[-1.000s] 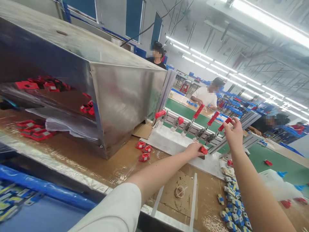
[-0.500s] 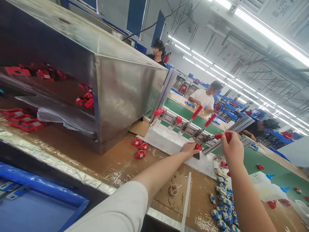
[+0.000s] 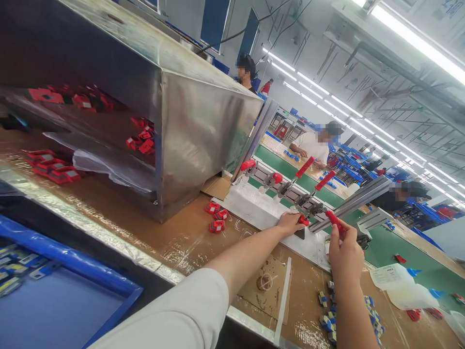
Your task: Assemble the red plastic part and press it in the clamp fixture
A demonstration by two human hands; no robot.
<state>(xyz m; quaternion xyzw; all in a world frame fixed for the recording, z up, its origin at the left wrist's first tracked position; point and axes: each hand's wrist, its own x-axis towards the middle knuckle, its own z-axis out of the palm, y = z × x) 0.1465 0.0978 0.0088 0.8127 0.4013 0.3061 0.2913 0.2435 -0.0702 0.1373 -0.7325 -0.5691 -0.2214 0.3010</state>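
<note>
My right hand (image 3: pixel 347 249) is closed around the red handle (image 3: pixel 334 222) of the rightmost toggle clamp, and the handle slopes down to the right. With its fingers closed, my left hand (image 3: pixel 289 224) holds a small red plastic part (image 3: pixel 303 220) beneath that same clamp, at the white fixture base (image 3: pixel 250 206). Its fingertips are partly hidden. Several more red-handled toggle clamps sit along the metal rail to the left, among them a raised red handle (image 3: pixel 304 166). Three red plastic housings (image 3: pixel 217 226) lie on the brown bench left of the fixture.
A large metal hood (image 3: pixel 196 140) stands at left with red parts inside. Blue-and-grey parts (image 3: pixel 329 322) are heaped by my right forearm. Two bottles with blue tips (image 3: pixel 394 278) lie at right. Beyond runs a green belt (image 3: pixel 417 242), with co-workers behind it. A blue bin (image 3: pixel 72 310) is at lower left.
My right hand has lowered, tipping the clamp handle from nearly level to sloping downward. My left hand keeps its place at the fixture. The whole view has shifted slightly.
</note>
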